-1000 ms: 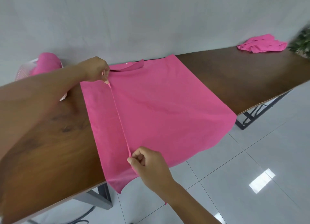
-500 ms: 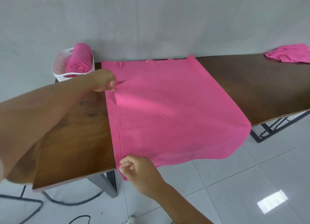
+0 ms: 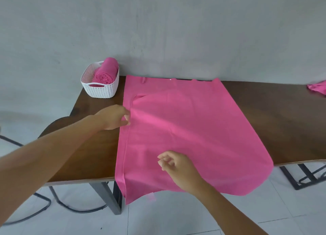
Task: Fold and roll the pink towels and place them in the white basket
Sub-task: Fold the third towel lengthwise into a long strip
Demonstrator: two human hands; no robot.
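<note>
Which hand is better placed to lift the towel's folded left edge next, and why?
Left. The left hand has its fingertips at the folded edge of the pink towel; the right hand is over the towel's near part, away from that edge.

Grey wall (image 3: 176, 32); brown table (image 3: 273, 120); white tiled floor (image 3: 176, 220).

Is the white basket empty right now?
No, a rolled pink towel sits inside the white basket.
</note>
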